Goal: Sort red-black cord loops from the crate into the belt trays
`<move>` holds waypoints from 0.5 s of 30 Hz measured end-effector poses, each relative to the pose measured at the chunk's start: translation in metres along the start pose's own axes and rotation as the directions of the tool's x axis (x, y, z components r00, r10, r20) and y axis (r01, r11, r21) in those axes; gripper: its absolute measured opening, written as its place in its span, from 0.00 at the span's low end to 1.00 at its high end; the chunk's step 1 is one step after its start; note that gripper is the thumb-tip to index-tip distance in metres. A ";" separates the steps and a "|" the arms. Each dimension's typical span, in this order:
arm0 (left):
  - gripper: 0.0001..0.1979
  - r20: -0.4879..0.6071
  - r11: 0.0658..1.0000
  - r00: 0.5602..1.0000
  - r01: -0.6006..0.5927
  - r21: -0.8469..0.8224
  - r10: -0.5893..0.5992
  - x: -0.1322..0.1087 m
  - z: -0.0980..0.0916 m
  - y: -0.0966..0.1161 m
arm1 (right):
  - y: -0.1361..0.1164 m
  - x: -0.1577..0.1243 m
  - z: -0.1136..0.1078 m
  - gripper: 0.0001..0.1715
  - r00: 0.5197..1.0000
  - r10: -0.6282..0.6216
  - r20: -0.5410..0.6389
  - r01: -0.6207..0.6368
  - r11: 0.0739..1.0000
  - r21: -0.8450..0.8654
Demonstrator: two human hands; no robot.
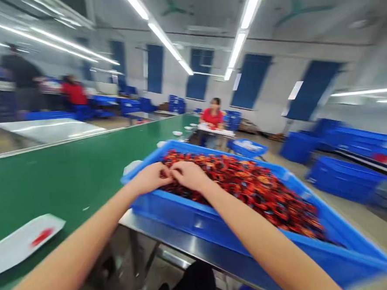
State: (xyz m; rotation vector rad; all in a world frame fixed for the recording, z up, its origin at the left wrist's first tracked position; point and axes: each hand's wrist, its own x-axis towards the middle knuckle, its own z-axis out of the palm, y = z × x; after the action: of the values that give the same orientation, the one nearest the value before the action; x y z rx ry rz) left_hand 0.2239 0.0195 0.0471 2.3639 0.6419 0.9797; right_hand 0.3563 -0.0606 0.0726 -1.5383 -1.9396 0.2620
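A green belt (93, 168) ran off the left edge. The blue bin (185, 218) held a heap of red-and-black pieces (265, 193), too blurred to tell apart. Over its left end, the left hand (151, 177) and right hand (190, 175) met, fingers curled; whether they pinched anything, I couldn't tell.

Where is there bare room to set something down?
The widest bare patch is the green surface beyond the white tray, left of the blue crate. A narrow metal strip shows along the crate's near side. Crowded: the crate, heaped with red and dark parts, where the left hand and right hand meet.
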 end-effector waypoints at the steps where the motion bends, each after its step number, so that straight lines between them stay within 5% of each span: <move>1: 0.06 -0.021 0.999 0.999 0.027 0.022 -0.027 -0.008 -0.010 -0.006 | 0.004 0.007 0.007 0.09 0.999 -0.045 -0.015 0.045 0.999 -0.003; 8: 0.05 -0.253 0.994 0.964 0.055 -0.093 -0.077 -0.034 -0.018 0.001 | 0.023 0.007 0.010 0.11 0.935 -0.152 -0.320 0.122 0.986 -0.114; 15: 0.07 -0.415 0.859 0.871 0.015 -0.511 -0.262 -0.102 -0.034 0.007 | 0.021 0.007 0.015 0.10 0.962 -0.117 -0.247 0.089 0.989 -0.122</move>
State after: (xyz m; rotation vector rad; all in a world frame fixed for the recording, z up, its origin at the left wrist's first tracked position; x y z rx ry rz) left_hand 0.1365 -0.0372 0.0207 1.6061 0.6338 1.4711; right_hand 0.3637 -0.0445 0.0527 -1.4552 -1.8475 -0.0855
